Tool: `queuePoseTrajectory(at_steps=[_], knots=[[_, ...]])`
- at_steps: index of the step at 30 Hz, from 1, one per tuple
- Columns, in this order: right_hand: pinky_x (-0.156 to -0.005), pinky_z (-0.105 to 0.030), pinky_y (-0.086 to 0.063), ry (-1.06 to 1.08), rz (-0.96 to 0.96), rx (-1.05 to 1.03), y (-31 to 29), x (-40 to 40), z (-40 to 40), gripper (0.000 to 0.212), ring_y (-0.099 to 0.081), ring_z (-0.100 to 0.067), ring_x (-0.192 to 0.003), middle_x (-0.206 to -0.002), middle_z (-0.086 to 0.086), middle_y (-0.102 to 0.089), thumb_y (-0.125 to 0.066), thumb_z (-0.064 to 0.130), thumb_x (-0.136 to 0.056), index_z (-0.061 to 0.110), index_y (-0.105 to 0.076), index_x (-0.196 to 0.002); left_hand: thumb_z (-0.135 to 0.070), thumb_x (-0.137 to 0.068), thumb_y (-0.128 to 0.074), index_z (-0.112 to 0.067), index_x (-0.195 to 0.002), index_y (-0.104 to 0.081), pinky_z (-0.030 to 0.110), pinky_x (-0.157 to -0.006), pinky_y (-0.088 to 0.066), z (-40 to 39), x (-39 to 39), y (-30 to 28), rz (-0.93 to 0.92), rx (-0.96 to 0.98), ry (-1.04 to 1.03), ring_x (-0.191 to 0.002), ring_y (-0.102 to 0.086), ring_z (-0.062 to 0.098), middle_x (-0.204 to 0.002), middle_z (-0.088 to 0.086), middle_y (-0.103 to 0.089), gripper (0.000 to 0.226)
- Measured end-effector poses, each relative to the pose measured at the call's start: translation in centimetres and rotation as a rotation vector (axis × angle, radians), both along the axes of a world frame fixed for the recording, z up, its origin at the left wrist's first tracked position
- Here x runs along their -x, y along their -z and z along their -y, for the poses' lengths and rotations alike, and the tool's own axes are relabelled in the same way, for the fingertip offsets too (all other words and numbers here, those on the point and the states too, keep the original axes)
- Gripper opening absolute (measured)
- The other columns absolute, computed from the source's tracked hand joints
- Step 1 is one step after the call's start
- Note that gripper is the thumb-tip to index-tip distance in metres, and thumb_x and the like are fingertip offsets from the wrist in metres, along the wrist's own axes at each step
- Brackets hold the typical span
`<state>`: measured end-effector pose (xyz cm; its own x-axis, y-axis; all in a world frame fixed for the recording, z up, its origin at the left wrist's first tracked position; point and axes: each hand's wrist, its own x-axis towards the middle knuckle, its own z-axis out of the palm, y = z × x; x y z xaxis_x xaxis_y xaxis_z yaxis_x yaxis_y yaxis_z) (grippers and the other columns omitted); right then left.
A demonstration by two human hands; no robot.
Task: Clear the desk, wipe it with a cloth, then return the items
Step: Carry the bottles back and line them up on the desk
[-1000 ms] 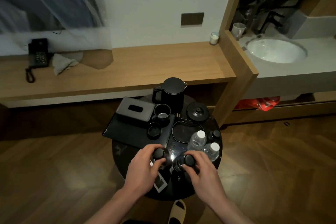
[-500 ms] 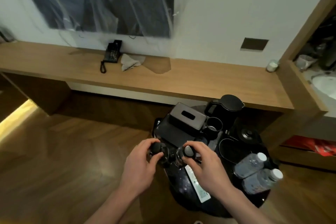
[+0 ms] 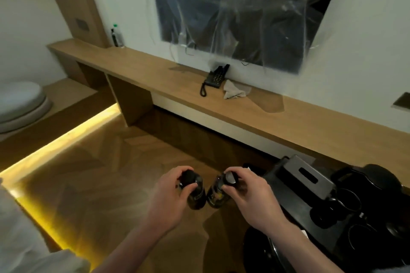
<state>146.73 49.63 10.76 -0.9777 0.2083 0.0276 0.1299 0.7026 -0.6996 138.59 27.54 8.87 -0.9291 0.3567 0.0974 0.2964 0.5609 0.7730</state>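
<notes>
Two dark bottles are being held over the floor, side by side: one (image 3: 195, 193) is being gripped by the left hand (image 3: 170, 197), the other (image 3: 218, 193) by the right hand (image 3: 250, 197), by their caps.

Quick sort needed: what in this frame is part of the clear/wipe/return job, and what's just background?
Job:
- left hand gripping dark bottle
- right hand gripping second dark bottle
- cloth on the desk
- tissue box, kettle, black tray

Lying about:
- phone
- spray bottle
- plastic-covered screen
</notes>
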Motion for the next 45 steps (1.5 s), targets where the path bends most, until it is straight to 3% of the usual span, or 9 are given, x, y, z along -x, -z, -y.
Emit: queuePoseTrajectory(at_steps=[9, 15, 20, 24, 30, 37, 43, 45], knots=[[-0.092, -0.02, -0.055, -0.25, 0.044, 0.025, -0.7, 13.3, 6.7, 0.028, -0.057, 0.007, -0.112, -0.115, 0.035, -0.059, -0.068, 0.041, -0.095, 0.05, -0.058, -0.119, -0.038, -0.093, -0.072, -0.048, -0.12, -0.058, 0.028, -0.094, -0.054, 9.1, 7.0, -0.6, -0.021, 0.029, -0.283, -0.107, -0.06, -0.005, -0.112, -0.031, -0.064, 0.033], [-0.098, -0.024, -0.055, -0.34, 0.06, 0.096, 0.0, 24.3, 9.5, 0.028, -0.059, 0.006, -0.11, -0.114, 0.034, -0.061, -0.07, 0.039, -0.095, 0.048, -0.06, -0.12, -0.031, -0.091, -0.075, -0.047, -0.122, -0.059, 0.029, -0.095, -0.051, 13.0, 14.9, -1.3, -0.037, 0.107, -0.444, -0.109, -0.058, -0.002, -0.114, -0.029, -0.063, 0.038], [-0.104, -0.029, -0.053, -0.415, 0.063, 0.107, -0.1, 34.1, 11.2, 0.033, -0.058, 0.004, -0.116, -0.121, 0.032, -0.06, -0.07, 0.04, -0.095, 0.045, -0.06, -0.126, -0.033, -0.09, -0.076, -0.047, -0.122, -0.059, 0.038, -0.096, -0.055, 15.5, 22.2, -2.3, -0.032, 0.107, -0.564, -0.108, -0.059, -0.003, -0.113, -0.028, -0.064, 0.039], [-0.104, -0.025, -0.053, -0.492, 0.006, 0.086, -0.4, 41.1, 13.1, 0.032, -0.059, 0.003, -0.118, -0.121, 0.027, -0.063, -0.071, 0.037, -0.095, 0.041, -0.063, -0.125, -0.03, -0.091, -0.074, -0.042, -0.123, -0.061, 0.041, -0.093, -0.057, 17.4, 27.2, -3.1, -0.083, 0.07, -0.63, -0.108, -0.061, 0.002, -0.113, -0.023, -0.066, 0.037], [-0.101, -0.022, -0.053, -0.541, 0.013, 0.046, -1.1, 49.5, 16.9, 0.035, -0.058, 0.001, -0.12, -0.126, 0.024, -0.063, -0.07, 0.038, -0.096, 0.04, -0.061, -0.129, -0.035, -0.091, -0.071, -0.046, -0.127, -0.057, 0.049, -0.095, -0.056, 21.5, 34.6, -3.2, -0.09, 0.079, -0.656, -0.113, -0.06, 0.007, -0.117, -0.022, -0.065, 0.04], [-0.1, -0.027, -0.056, -0.506, 0.054, 0.009, -0.5, 58.7, 23.1, 0.033, -0.06, -0.001, -0.119, -0.123, 0.023, -0.065, -0.07, 0.038, -0.095, 0.04, -0.062, -0.127, -0.032, -0.092, -0.072, -0.043, -0.128, -0.059, 0.042, -0.1, -0.054, 27.7, 44.7, -2.9, -0.087, 0.066, -0.627, -0.116, -0.058, 0.003, -0.118, -0.023, -0.065, 0.04], [-0.091, -0.015, -0.051, -0.423, 0.039, 0.013, -1.2, 65.8, 29.2, 0.031, -0.058, 0.004, -0.115, -0.118, 0.027, -0.064, -0.07, 0.037, -0.095, 0.043, -0.063, -0.124, -0.025, -0.092, -0.074, -0.039, -0.128, -0.062, 0.036, -0.101, -0.054, 34.6, 53.9, -3.3, -0.073, 0.02, -0.509, -0.117, -0.058, 0.001, -0.118, -0.025, -0.065, 0.041], [-0.081, -0.008, -0.048, -0.4, 0.025, 0.024, -1.2, 68.1, 30.8, 0.03, -0.057, 0.008, -0.113, -0.117, 0.029, -0.064, -0.07, 0.039, -0.095, 0.045, -0.062, -0.123, -0.027, -0.092, -0.073, -0.042, -0.129, -0.06, 0.035, -0.103, -0.051, 36.6, 56.9, -3.2, -0.067, 0.027, -0.482, -0.118, -0.056, 0.0, -0.119, -0.025, -0.063, 0.042]])
